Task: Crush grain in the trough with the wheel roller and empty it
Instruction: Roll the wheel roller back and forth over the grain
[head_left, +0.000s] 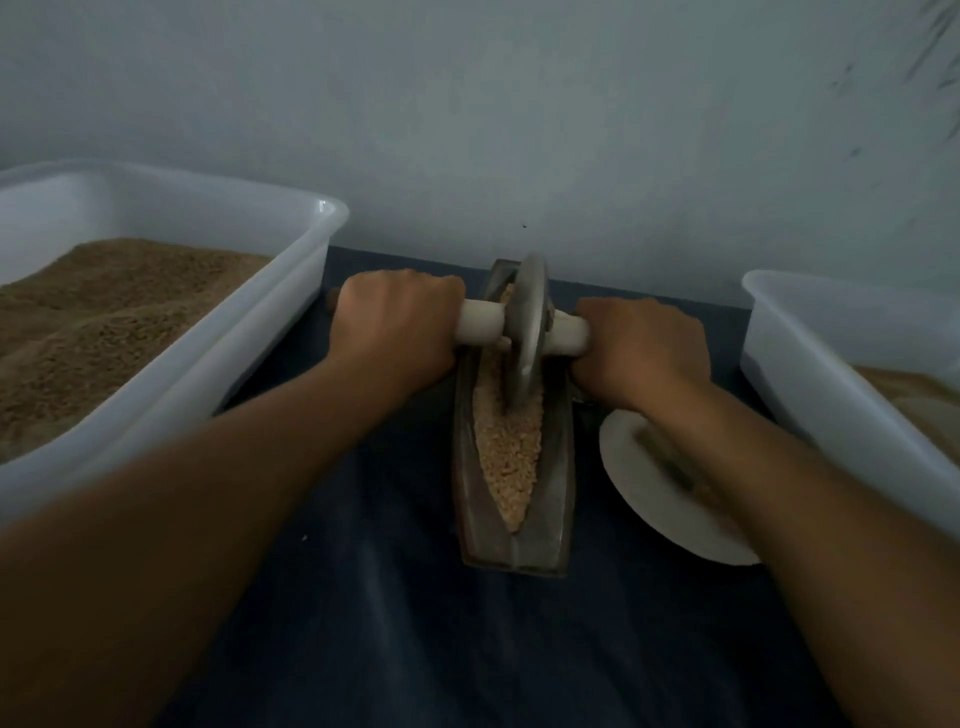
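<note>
A long metal trough (553, 499) lies lengthwise on the dark cloth, pointing away from me. Pale crushed grain (506, 457) fills its groove. A grey metal wheel roller (527, 332) stands upright in the groove toward the trough's far end, on a pale wooden axle handle (480, 322). My left hand (395, 327) grips the left end of the handle. My right hand (641, 351) grips the right end. Both arms are stretched forward.
A large white plastic tub (249, 332) with brown grain stands at the left. Another white tub (831, 384) with pale grain stands at the right. A white plate (639, 483) lies right of the trough under my right forearm. A grey wall rises close behind.
</note>
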